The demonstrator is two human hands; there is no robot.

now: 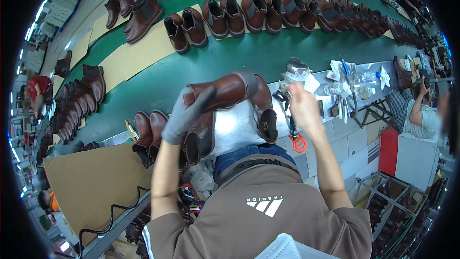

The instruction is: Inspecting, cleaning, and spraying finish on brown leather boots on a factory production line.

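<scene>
Brown boot point(230, 91) was held on its side above the near edge of the silver-covered bench point(235, 127), shaft toward the green conveyor belt point(249, 52). Gloved left hand point(184, 115) gripped it, fingers wrapped over the toe end. Bare right hand point(302, 105) was raised just right of the boot, fingers pinched on something too small to tell. Two more brown boots point(148, 134) stood at the bench's left end. Orange-handled scissors point(296, 136) hung at its right. Clear plastic bottles point(342, 88) lay farther right. Brown cardboard sheet point(91, 182) leaned below the left end.

Green conveyor belt point(239, 52) lined with brown boots point(225, 17), tiled floor point(350, 139), metal rack point(397, 201)
</scene>
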